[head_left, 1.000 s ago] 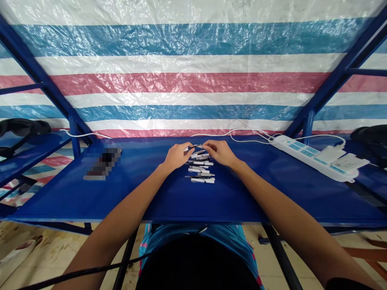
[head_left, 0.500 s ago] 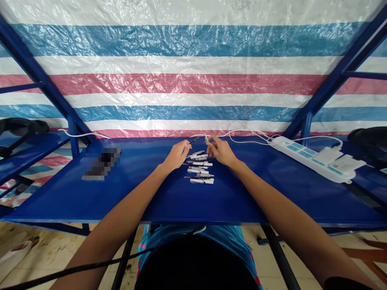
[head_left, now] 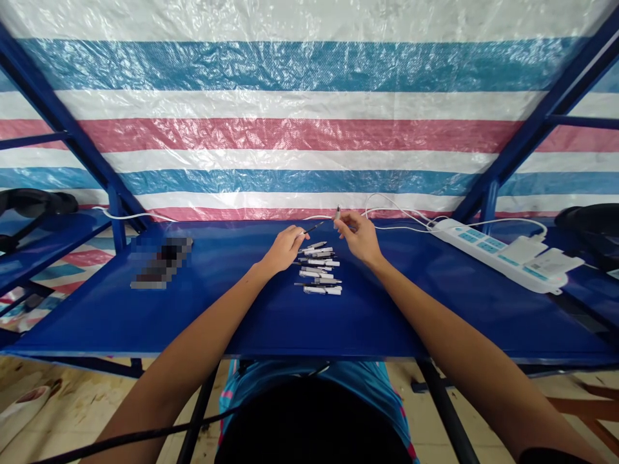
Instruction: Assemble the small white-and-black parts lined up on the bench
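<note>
My left hand (head_left: pixel 284 249) is closed around a thin dark pen refill (head_left: pixel 314 228), whose slim end points up and to the right. My right hand (head_left: pixel 358 237) pinches a small pale pen part (head_left: pixel 338 211) that stands upright above the fingertips. Its exact kind is too small to make out. The two hands are apart, over the far half of the table. Between and below them lies a column of several white pen parts (head_left: pixel 322 290), with clear barrels and dark refills among them.
The blue table (head_left: pixel 242 322) has a pixelated dark object (head_left: pixel 162 263) at the left. A white power strip (head_left: pixel 498 252) with plugged-in adapters lies at the right, its white cable (head_left: pixel 391 227) running along the back. A striped plastic sheet (head_left: pixel 309 135) hangs behind.
My right hand has moved slightly up and to the right, turning the small pen part more upright. The left hand stays nearly still, the refill now a little lower. The parts on the table are unchanged.
</note>
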The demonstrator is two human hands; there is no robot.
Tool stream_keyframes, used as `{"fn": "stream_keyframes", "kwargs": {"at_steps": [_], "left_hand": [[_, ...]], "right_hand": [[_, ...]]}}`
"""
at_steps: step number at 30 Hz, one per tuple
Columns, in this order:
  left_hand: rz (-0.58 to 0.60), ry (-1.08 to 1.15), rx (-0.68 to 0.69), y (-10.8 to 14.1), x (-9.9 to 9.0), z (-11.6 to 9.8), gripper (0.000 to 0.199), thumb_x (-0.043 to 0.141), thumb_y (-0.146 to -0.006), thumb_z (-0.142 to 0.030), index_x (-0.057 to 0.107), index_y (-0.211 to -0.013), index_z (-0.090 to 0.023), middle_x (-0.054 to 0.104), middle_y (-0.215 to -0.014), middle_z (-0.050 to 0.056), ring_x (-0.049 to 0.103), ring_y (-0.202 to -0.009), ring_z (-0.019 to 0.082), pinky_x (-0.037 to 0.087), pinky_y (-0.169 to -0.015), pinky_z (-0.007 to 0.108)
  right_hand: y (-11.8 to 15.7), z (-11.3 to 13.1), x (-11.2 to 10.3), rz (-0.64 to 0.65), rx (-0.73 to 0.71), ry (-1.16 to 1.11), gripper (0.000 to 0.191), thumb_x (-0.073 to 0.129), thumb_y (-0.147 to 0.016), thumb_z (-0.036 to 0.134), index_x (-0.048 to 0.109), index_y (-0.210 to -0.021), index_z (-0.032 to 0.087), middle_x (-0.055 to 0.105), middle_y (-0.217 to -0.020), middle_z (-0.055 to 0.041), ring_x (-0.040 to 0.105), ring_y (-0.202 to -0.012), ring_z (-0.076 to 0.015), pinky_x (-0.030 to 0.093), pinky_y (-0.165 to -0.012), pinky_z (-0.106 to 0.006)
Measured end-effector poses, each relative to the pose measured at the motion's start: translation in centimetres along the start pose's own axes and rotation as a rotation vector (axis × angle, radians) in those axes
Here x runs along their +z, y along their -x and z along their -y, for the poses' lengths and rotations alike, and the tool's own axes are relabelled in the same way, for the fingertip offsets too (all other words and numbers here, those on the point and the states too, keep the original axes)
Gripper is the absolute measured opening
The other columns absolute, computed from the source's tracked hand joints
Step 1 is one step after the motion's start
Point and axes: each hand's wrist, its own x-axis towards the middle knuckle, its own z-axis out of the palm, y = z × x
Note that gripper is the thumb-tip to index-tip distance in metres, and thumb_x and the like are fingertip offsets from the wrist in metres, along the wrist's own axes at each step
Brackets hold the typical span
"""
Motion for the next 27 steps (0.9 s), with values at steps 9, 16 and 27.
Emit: {"fn": "stream_keyframes", "kwargs": {"at_steps": [9, 16, 27], "left_hand": [[-0.005, 0.019, 0.019, -0.1, -0.2, -0.4, 0.047, 0.034, -0.11, -0.045, 0.07, -0.104, -0.017, 0.071, -0.097, 0.009, 0.067, -0.088, 0.023, 0.053, -0.085, 0.034], [-0.008, 0.022, -0.004, -0.1, -0.2, -0.6, 0.042, 0.039, -0.109, -0.042, 0.07, -0.1, -0.017, 0.072, -0.091, 0.007, 0.066, -0.082, 0.021, 0.051, -0.08, 0.031], [0.013, 0.021, -0.01, -0.1, -0.2, -0.8, 0.033, 0.042, -0.107, -0.033, 0.07, -0.1, -0.017, 0.071, -0.089, 0.006, 0.065, -0.078, 0.02, 0.049, -0.078, 0.03]], "right_hand": [[-0.1, 0.6, 0.3, -0.048, 0.066, -0.239, 0.046, 0.078, -0.076, 0.066, 0.066, -0.084, 0.022, 0.076, -0.083, -0.006, 0.072, -0.072, -0.021, 0.061, -0.058, -0.032], [0.0, 0.9, 0.3, 0.001, 0.114, -0.266, 0.047, 0.08, -0.073, 0.065, 0.068, -0.086, 0.021, 0.078, -0.086, -0.007, 0.074, -0.072, -0.0219, 0.061, -0.057, -0.032], [0.2, 1.3, 0.3, 0.018, 0.133, -0.263, 0.047, 0.082, -0.072, 0.065, 0.069, -0.085, 0.021, 0.078, -0.084, -0.0068, 0.075, -0.07, -0.0225, 0.06, -0.054, -0.03]]}}
